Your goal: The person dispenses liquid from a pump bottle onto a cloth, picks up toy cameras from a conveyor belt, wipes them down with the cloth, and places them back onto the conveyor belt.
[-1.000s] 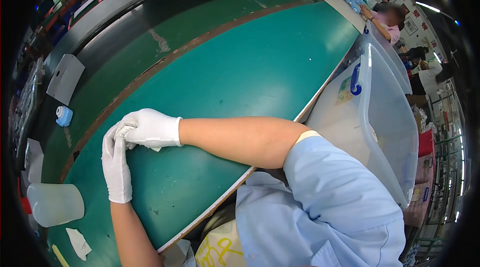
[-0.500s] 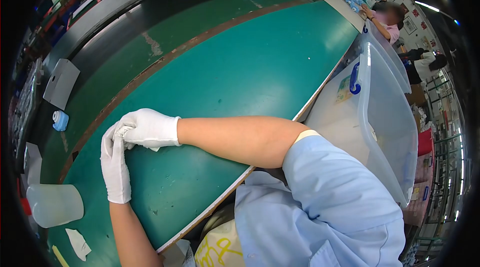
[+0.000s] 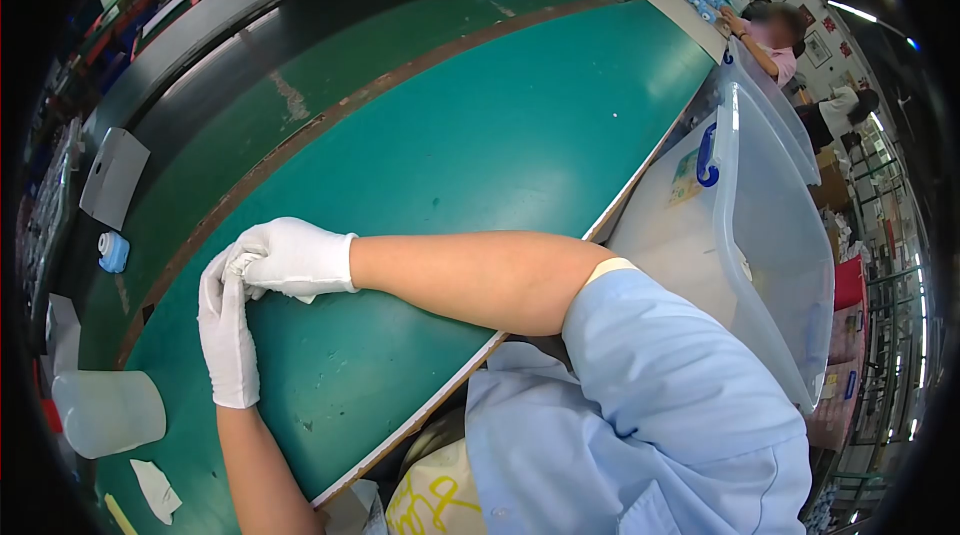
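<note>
My left hand (image 3: 229, 345) and my right hand (image 3: 290, 257), both in white gloves, are clasped together over the left part of the green tabletop (image 3: 450, 145). The left forearm comes up from the bottom edge, while the right forearm reaches across from the right. Gloved fingers fold round each other where the hands meet. No object shows in either hand, though the inside of the clasp is hidden. Nearest to the left hand are a translucent plastic tub (image 3: 108, 413) and a torn white scrap (image 3: 156, 491) on the table.
Past the table's edge runs a dark green belt (image 3: 240, 125) with white boxes (image 3: 115, 177) and small blue devices (image 3: 114, 252). Large clear plastic bins (image 3: 775, 265) with blue handles stand to the right. A person in pink (image 3: 775, 50) works at the far end beside several blue pieces (image 3: 706, 1).
White boxes and blue devices on the belt have slid slightly left and towards me. My clasped hands have kept their pose. In the right background, a person has shifted a little.
</note>
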A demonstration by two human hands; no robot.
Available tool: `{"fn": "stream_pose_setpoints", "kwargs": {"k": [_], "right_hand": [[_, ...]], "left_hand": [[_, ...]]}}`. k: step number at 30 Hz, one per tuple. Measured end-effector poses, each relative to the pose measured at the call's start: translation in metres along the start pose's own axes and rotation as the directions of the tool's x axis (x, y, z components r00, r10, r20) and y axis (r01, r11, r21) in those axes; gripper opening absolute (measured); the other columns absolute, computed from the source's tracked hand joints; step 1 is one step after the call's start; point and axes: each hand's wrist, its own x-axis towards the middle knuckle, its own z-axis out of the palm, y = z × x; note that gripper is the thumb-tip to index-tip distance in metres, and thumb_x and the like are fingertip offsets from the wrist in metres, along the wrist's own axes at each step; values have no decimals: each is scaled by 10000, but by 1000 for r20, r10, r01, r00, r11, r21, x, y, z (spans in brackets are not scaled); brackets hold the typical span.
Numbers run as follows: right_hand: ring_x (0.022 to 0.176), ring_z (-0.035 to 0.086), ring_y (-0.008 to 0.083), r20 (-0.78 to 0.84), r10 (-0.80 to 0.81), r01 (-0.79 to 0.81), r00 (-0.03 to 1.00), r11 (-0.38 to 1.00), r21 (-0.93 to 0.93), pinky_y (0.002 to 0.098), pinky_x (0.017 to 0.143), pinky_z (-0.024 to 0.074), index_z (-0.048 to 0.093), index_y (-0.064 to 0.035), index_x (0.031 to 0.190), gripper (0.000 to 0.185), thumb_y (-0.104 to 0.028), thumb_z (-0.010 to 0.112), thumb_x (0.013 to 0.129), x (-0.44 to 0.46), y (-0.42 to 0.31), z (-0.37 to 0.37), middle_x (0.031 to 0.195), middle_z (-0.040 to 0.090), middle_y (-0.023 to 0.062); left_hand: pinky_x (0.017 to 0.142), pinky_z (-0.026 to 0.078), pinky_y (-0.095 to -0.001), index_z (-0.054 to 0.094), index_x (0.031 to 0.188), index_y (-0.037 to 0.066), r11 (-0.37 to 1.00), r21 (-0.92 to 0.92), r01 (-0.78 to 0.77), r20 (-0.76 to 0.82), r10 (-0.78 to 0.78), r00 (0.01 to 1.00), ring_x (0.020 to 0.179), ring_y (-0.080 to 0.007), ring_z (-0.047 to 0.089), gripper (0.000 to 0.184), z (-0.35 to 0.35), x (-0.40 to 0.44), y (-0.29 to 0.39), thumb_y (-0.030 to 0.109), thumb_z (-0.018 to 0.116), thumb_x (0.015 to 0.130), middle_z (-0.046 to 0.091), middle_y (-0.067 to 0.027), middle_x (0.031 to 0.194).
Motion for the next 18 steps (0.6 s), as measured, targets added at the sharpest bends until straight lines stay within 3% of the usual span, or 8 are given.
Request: {"fn": "stream_pose_setpoints", "kwargs": {"k": [18], "right_hand": [[619, 567, 112, -8, -41, 41, 999, 999, -19, 272, 464, 466, 626, -47, 1018, 203, -174, 534, 889, 6, 8, 2, 866, 655, 62]], "left_hand": [[987, 390, -288, 563, 1236, 23, 1000, -13, 6, -13, -6, 1000, 1115, -165, 525, 386, 1, 0, -3, 310, 474, 993, 555, -82, 1229]]}}
